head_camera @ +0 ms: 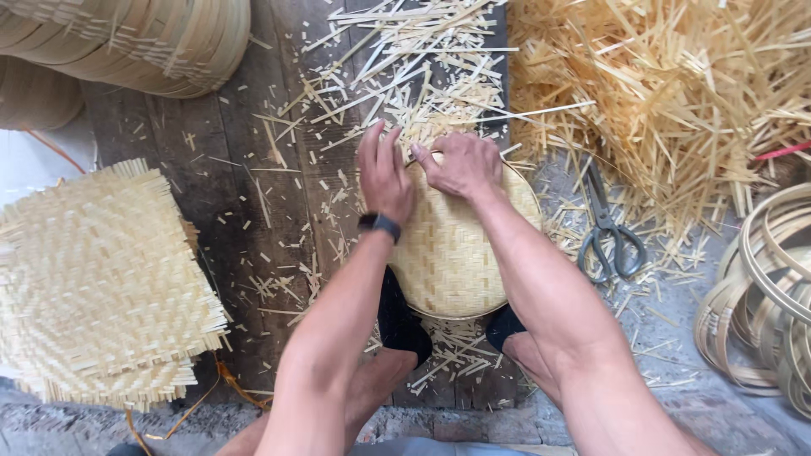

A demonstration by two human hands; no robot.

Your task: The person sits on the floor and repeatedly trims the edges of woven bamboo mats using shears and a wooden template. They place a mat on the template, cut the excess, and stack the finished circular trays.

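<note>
We press both hands onto a round woven tray (452, 253) lying at the centre of the frame, on dark wooden boards (228, 169). Our left hand (384, 173), a black band (379, 224) on its wrist, lies flat on the tray's upper left edge, its fingers (372, 143) straight and close together, reaching past the rim. Our right hand (463, 165) sits just beside it on the upper rim, its fingers (431, 159) curled down and pressing the weave; whether they pinch a strip we cannot tell. Neither hand closes around anything.

Below the tray, our dark shoes (401, 317) touch its lower edge. Cut bamboo slivers (414, 67) litter the boards above the hands, and a large heap of offcuts (667, 93) fills the upper right. Scissors (608, 232) lie right of the tray, near it but apart. Bamboo hoops (764, 295) are stacked at the right edge. A pile of square woven mats (97, 283) sits at the left, and stacked baskets (127, 38) occupy the upper left corner.
</note>
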